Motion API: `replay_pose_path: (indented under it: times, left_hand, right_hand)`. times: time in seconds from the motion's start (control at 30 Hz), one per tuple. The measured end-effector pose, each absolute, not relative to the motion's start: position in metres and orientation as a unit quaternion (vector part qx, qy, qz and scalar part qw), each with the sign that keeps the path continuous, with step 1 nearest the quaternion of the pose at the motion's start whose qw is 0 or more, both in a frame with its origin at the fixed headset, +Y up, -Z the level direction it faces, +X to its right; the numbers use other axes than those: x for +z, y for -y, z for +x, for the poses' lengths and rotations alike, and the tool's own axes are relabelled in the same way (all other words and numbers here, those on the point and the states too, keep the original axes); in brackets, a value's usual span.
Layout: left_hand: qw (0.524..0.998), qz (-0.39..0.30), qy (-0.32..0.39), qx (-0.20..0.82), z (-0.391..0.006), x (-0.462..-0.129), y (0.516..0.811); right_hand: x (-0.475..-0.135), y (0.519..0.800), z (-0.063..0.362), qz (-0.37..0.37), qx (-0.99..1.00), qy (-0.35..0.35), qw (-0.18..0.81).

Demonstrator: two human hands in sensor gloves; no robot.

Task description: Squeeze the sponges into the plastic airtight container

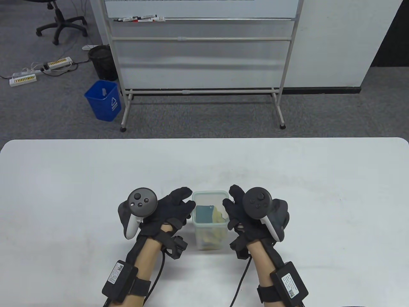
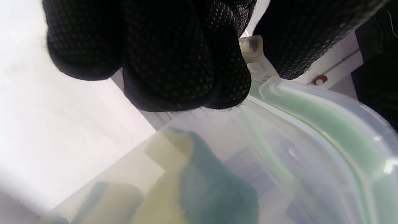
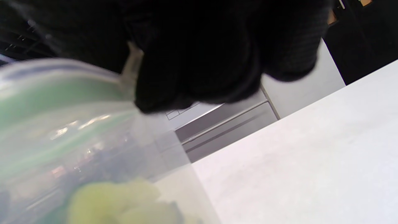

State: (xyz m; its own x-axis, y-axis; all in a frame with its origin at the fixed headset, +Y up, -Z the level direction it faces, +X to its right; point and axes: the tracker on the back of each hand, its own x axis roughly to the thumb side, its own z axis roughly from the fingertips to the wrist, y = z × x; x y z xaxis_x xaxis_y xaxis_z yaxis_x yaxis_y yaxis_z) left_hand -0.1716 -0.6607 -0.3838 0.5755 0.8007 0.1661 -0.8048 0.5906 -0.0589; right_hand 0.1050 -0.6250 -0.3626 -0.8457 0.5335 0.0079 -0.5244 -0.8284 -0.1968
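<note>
A clear plastic container [image 1: 211, 238] stands on the white table [image 1: 80, 179] between my hands. Its translucent lid [image 1: 210, 195] with a green seal [image 2: 314, 124] sits on top. Inside are yellow and teal sponges [image 1: 204, 213], which also show in the left wrist view [image 2: 211, 186] and the right wrist view [image 3: 118, 199]. My left hand [image 1: 187, 200] touches the container's left rim, and its fingers [image 2: 174, 62] curl over the lid's side latch flap [image 2: 253, 53]. My right hand [image 1: 230, 198] holds the right rim, its fingers [image 3: 199, 62] curled over that edge.
A whiteboard stand [image 1: 201, 89] and a blue bin [image 1: 104, 100] stand on the floor beyond the table's far edge. Bare tabletop lies on all sides of the container.
</note>
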Motion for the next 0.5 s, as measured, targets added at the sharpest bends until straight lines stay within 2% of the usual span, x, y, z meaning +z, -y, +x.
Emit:
replay_pose_path:
  times: [0.37,0.5]
  left_hand:
    - [0.886,-0.007,0.086,0.456,-0.1706,-0.3847,0.6638]
    - [0.908,0.025,0.078,0.411,-0.1690,-0.3802,0.6573]
  right_hand:
    - [-0.3693,0.6348,0.1133,-0.032,0.942,0.001,0.334]
    - [-0.3663,0.6326,0.1121,-0.038,0.949,0.001,0.313]
